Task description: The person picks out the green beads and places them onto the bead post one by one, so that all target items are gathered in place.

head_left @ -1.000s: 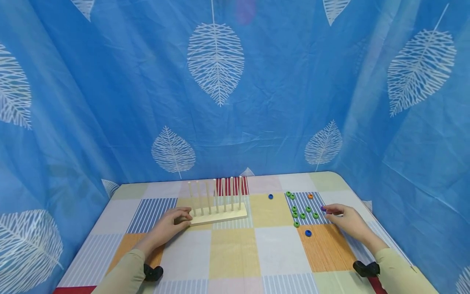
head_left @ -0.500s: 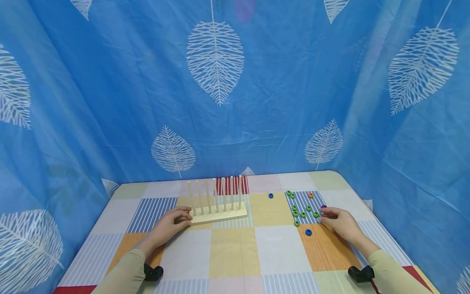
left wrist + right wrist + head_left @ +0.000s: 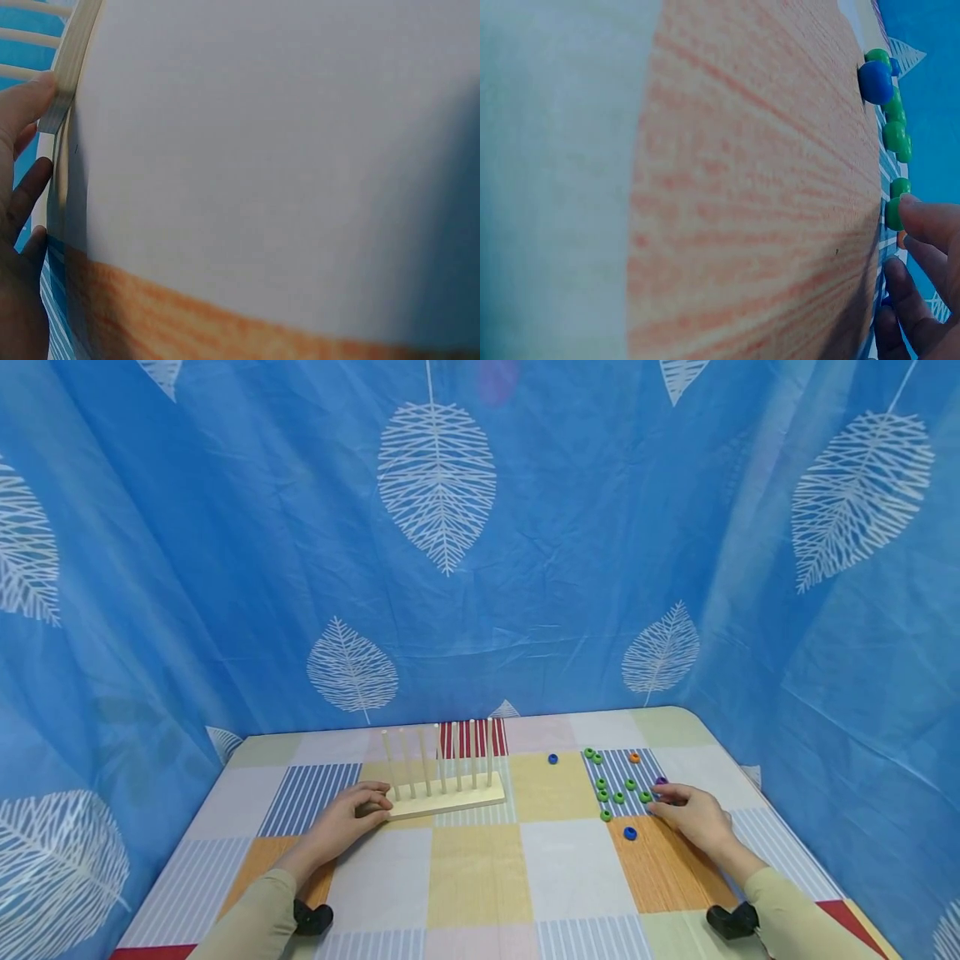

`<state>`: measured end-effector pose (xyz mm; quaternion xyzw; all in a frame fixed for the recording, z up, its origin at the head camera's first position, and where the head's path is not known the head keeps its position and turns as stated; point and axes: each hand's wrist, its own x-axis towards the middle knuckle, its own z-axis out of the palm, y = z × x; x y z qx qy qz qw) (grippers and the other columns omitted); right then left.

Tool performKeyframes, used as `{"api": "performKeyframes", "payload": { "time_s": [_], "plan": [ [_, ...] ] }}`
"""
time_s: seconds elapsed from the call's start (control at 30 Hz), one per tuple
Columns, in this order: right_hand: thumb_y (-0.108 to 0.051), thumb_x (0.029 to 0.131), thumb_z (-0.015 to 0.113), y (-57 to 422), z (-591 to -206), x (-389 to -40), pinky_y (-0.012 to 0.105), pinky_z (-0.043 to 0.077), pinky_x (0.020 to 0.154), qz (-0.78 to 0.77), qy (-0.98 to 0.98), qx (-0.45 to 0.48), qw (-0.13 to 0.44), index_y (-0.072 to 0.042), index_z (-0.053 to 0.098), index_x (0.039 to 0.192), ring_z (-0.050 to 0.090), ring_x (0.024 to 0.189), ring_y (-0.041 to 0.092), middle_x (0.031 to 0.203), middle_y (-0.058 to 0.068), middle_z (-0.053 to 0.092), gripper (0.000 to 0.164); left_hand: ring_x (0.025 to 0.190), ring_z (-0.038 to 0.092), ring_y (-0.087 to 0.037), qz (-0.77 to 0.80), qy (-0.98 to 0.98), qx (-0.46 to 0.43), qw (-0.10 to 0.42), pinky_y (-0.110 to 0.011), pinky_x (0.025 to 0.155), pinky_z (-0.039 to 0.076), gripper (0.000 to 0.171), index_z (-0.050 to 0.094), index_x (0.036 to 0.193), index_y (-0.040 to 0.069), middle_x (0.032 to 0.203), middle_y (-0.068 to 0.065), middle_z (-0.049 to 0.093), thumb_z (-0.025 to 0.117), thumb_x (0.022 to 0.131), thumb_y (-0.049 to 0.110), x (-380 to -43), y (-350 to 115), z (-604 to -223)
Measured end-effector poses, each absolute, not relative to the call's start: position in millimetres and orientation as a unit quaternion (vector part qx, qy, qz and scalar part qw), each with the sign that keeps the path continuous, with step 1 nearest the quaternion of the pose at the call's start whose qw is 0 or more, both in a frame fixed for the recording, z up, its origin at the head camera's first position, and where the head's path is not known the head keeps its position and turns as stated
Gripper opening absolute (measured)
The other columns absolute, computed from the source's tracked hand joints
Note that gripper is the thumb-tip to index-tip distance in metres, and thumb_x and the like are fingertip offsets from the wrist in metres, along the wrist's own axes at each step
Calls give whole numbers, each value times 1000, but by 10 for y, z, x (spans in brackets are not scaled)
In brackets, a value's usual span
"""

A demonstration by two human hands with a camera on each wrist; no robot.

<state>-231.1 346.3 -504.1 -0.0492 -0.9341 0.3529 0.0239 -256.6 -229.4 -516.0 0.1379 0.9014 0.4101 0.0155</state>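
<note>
Peering past the right hand (image 3: pixel 693 814), I get only part of a round purple bead (image 3: pixel 662 781) behind its forefinger. A round green bead (image 3: pixel 646 797) sits right at the thumb and forefinger tips, narrowly spaced; I cannot tell whether they pinch it. My left hand (image 3: pixel 347 820) grips the near-left end of the pale wooden peg rack (image 3: pixel 450 804). Patchwork tablecloth (image 3: pixel 476 868) stretches between both hands.

Can count only 3 of 7 pegs (image 3: pixel 30 37) before the left wrist view's edge; cannot tell touching from apart between right hand (image 3: pixel 696 816) and nearest green bead (image 3: pixel 646 797).
</note>
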Motion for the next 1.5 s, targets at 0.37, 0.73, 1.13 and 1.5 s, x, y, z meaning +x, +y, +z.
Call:
{"api": "performKeyframes", "payload": {
  "time_s": [0.37,0.73,1.13,1.5],
  "plan": [
    [-37,94,72,3397,-5096,-2333,68,27,89,320,-942,-93,39,-3,69,128,49,117,53,135,34,57,48,137,48,-37,411,901,138,14,-56,114,38,9,72,99,21,141,-7,59,78,93,23,-2559,-2272,-5137],
    [-41,94,72,3406,-5126,-2333,69,27,90,319,-941,-103,34,-3,68,130,44,112,52,138,37,52,52,135,50,-36,405,905,132,10,-55,113,39,8,72,99,22,140,-6,60,78,93,21,-2544,-2261,-5133],
    [-42,94,72,3412,-5154,-2348,70,23,93,331,-936,-112,26,-4,68,131,41,116,54,139,37,50,53,136,49,-36,394,909,135,4,-56,114,38,7,72,98,25,140,-5,60,78,93,23,-2546,-2267,-5151],
    [-37,93,73,3392,-5171,-2345,71,22,92,330,-937,-112,39,-3,70,127,42,110,51,134,36,55,48,137,48,-37,397,907,140,6,-58,114,36,8,72,98,24,141,-5,60,78,93,24,-2553,-2272,-5154]
  ]
}}
